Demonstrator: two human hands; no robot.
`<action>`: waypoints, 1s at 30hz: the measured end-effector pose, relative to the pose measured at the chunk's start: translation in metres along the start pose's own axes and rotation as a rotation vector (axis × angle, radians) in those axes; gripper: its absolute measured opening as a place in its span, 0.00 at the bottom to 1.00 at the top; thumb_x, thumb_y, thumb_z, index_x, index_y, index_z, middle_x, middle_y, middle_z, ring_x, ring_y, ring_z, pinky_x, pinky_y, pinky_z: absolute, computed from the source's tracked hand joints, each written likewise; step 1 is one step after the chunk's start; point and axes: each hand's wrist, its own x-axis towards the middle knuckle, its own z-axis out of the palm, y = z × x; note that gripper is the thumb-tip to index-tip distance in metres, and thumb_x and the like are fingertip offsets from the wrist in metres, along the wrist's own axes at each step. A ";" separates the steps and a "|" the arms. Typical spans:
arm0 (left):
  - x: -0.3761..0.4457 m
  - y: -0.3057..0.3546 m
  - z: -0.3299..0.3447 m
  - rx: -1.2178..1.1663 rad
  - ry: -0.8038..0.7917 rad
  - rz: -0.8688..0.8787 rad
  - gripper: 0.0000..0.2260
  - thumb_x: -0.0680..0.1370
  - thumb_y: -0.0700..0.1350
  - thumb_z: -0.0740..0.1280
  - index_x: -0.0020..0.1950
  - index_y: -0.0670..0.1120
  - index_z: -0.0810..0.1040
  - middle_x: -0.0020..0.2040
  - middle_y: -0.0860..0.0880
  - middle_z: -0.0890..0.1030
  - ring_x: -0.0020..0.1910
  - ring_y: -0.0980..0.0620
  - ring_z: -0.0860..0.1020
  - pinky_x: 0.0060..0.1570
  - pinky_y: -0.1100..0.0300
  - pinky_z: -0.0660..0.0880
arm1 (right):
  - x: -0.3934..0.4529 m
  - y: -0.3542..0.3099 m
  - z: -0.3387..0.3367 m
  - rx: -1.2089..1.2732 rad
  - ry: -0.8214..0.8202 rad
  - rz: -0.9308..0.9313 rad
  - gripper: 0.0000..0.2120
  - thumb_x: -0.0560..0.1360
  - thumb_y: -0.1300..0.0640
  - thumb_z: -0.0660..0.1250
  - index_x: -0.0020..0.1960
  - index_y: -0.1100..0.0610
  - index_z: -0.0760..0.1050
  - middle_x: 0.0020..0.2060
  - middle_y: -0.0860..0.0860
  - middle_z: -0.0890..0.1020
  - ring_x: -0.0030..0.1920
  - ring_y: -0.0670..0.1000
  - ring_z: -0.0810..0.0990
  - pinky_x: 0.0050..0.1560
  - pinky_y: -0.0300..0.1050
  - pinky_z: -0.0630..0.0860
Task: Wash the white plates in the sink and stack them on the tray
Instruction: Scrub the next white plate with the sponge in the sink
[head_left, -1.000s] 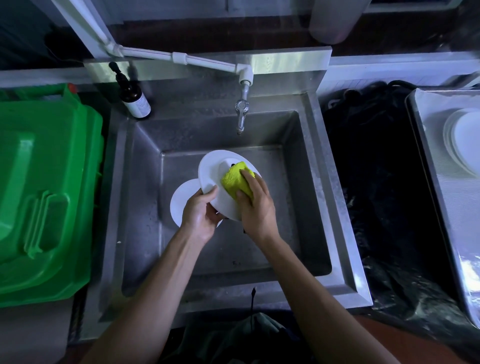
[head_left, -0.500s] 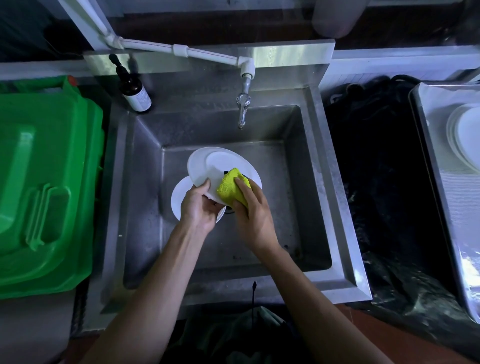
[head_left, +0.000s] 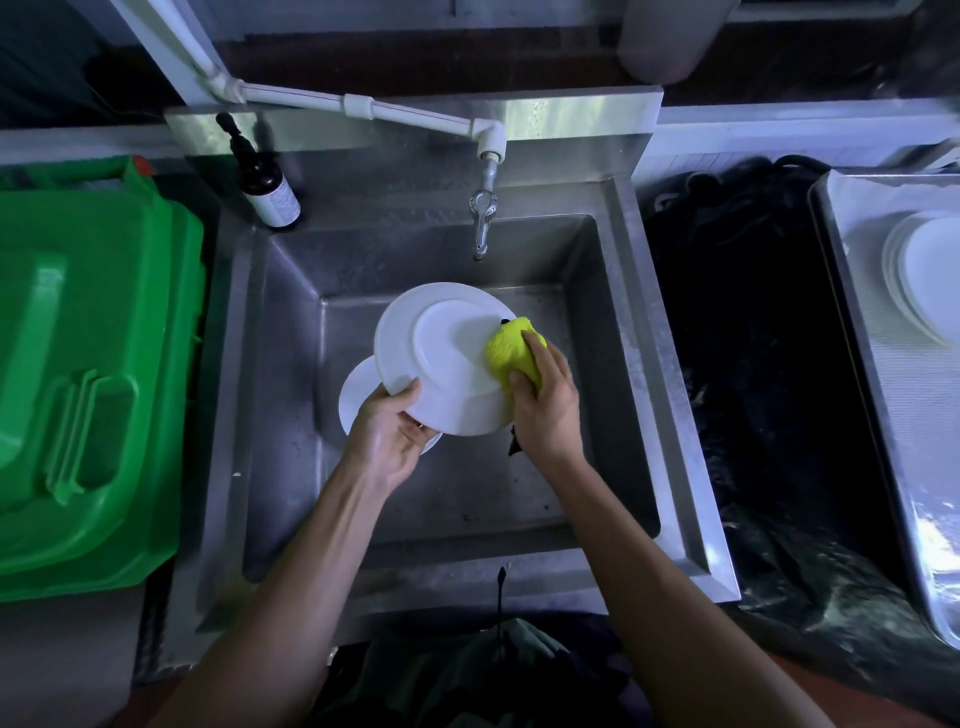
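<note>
Mid-task, scrubbing step. One white plate (head_left: 441, 358) is held tilted over the sink (head_left: 613, 332), underside up as far as can be judged, gripped at its 7 o'clock rim by the left hand (head_left: 387, 434), thumb on top and fingers curled beneath. A yellow-green sponge (head_left: 511, 345) is pressed against the plate's 3 o'clock edge by the right hand (head_left: 545, 402), fingers wrapped over the sponge. A second plate (head_left: 358, 400) is seen lying in the basin at roughly 8 o'clock of the held one, mostly covered by it; whether more lie under it cannot be told. No water is seen running from the tap (head_left: 482, 218). At 3 o'clock of the sink, well apart, a stack of plates (head_left: 930, 280) is already set on the tray (head_left: 852, 291), count not readable. Judged: part done; left are rinsing and stacking the held plate, then at least one more full wash.
</note>
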 end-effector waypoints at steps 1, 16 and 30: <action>-0.001 0.001 -0.001 0.023 -0.019 -0.004 0.13 0.78 0.37 0.66 0.62 0.44 0.80 0.58 0.45 0.84 0.57 0.46 0.83 0.64 0.46 0.74 | 0.005 0.000 -0.002 -0.003 0.013 0.019 0.25 0.79 0.61 0.64 0.75 0.53 0.68 0.71 0.53 0.71 0.70 0.53 0.70 0.69 0.43 0.66; -0.010 0.005 0.004 0.355 -0.135 -0.066 0.20 0.68 0.34 0.72 0.60 0.40 0.81 0.56 0.39 0.83 0.53 0.38 0.81 0.57 0.42 0.75 | 0.057 -0.024 -0.021 -0.131 0.014 0.015 0.24 0.78 0.61 0.63 0.74 0.55 0.70 0.71 0.53 0.72 0.69 0.55 0.70 0.68 0.42 0.64; 0.003 0.003 0.018 0.354 -0.174 -0.037 0.13 0.75 0.31 0.68 0.59 0.38 0.81 0.55 0.39 0.85 0.53 0.40 0.84 0.44 0.51 0.82 | 0.025 -0.055 0.016 -0.272 -0.090 -0.239 0.28 0.75 0.63 0.64 0.75 0.52 0.68 0.73 0.56 0.67 0.64 0.62 0.70 0.65 0.56 0.69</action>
